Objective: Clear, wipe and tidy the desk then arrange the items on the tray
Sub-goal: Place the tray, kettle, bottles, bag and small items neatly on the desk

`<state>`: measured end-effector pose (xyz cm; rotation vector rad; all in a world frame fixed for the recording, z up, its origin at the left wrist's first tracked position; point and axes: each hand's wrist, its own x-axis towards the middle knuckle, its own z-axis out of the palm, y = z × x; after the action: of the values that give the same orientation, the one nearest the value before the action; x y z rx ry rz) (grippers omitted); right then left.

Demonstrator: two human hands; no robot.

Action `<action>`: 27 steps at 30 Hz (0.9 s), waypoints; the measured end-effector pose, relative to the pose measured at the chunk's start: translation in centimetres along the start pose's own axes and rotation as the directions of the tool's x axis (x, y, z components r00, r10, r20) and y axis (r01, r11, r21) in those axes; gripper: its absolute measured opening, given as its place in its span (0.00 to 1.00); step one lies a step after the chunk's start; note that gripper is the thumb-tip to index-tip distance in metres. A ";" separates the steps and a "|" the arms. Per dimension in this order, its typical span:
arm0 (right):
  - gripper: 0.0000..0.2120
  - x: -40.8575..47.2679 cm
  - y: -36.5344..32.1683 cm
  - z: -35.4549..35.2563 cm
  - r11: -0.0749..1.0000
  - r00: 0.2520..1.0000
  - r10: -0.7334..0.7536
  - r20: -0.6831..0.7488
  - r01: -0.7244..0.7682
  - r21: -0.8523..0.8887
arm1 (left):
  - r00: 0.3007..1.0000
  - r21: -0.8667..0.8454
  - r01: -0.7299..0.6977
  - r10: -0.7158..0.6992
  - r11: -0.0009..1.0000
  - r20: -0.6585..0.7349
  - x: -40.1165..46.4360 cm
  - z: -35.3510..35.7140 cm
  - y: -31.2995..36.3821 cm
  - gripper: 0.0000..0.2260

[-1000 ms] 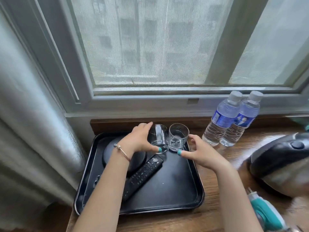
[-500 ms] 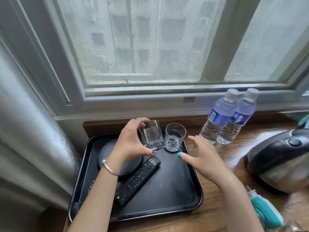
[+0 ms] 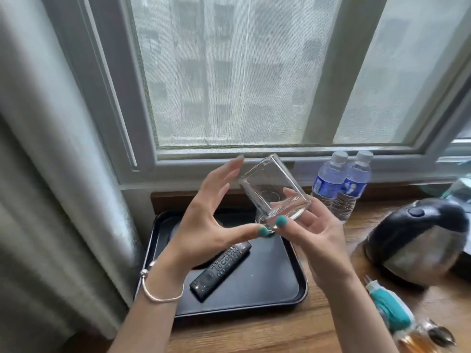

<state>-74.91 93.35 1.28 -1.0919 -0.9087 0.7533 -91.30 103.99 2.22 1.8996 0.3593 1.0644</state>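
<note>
A clear drinking glass [image 3: 272, 189] is up in the air above the black tray [image 3: 254, 301], tilted with its mouth toward the upper left. My right hand [image 3: 313, 235] cups its base from below, thumb pressed on the thick bottom and fingers curled behind it. My left hand [image 3: 209, 222] is beside the glass with straight fingers touching its side and its thumb tip at the base edge. A black remote [image 3: 221, 268] lies slanted on the tray. The second glass is hidden behind my hands.
Two water bottles [image 3: 341, 184] stand by the window sill right of the tray. A black and steel kettle [image 3: 418, 238] lies on the wooden desk [image 3: 267, 332] at the right, with a teal object [image 3: 390, 307] near the front right. A curtain [image 3: 51, 200] hangs at the left.
The glass rose from the tray's back and tipped over sideways. My right hand came under it and took its base, while my left hand's fingers straightened off it.
</note>
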 end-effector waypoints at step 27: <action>0.29 -1.1 -3.7 -1.8 0.964 0.980 -0.179 -0.084 0.158 -0.213 | 0.975 0.186 -0.190 0.208 0.964 -0.082 -1.7 3.3 -0.5 0.34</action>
<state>-73.53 90.58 4.25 -1.2054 -0.9934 0.4652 -89.58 101.42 0.16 2.0785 0.3339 1.3023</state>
